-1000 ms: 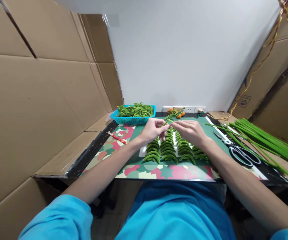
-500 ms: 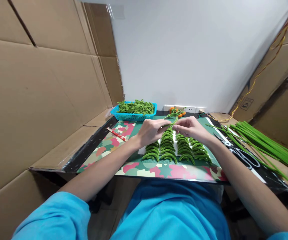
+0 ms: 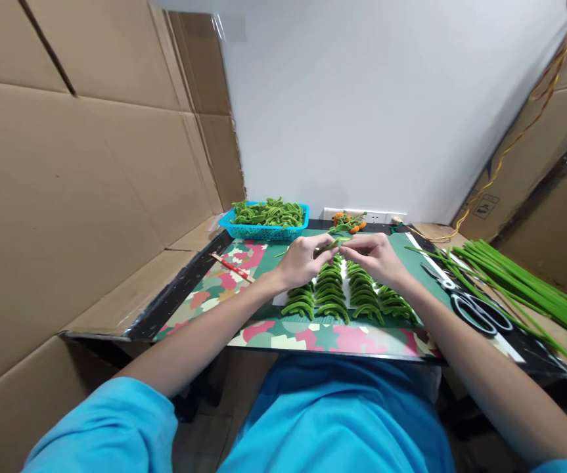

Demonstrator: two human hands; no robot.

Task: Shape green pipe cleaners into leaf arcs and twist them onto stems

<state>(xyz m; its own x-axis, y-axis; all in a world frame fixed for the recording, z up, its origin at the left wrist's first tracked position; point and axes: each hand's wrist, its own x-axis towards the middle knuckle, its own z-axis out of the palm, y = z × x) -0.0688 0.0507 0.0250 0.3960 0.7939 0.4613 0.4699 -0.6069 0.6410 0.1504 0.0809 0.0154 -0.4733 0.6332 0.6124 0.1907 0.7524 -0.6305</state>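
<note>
Over the mat, my left hand (image 3: 307, 257) is closed around a fuzzy green pipe cleaner piece (image 3: 330, 247). My right hand (image 3: 374, 255) meets it fingertip to fingertip, thumb and forefinger pinched at the same piece's end. Fingers hide much of the piece, so its full shape cannot be made out. Below both hands, bent green pipe cleaner pieces (image 3: 331, 294) lie in several neat columns on white paper over a green cutting mat (image 3: 269, 318).
A blue basket (image 3: 263, 231) heaped with green pieces stands at the back left. Beside it are orange-and-green pipe cleaner flowers (image 3: 357, 223). Black-handled scissors (image 3: 480, 314) and long green pipe cleaners (image 3: 524, 276) lie at right. A red strip (image 3: 232, 268) rests at left.
Both hands have lowered slightly and their fingertips have come closer together. The green piece, earlier sticking up between the fingers, now lies lower and flatter.
</note>
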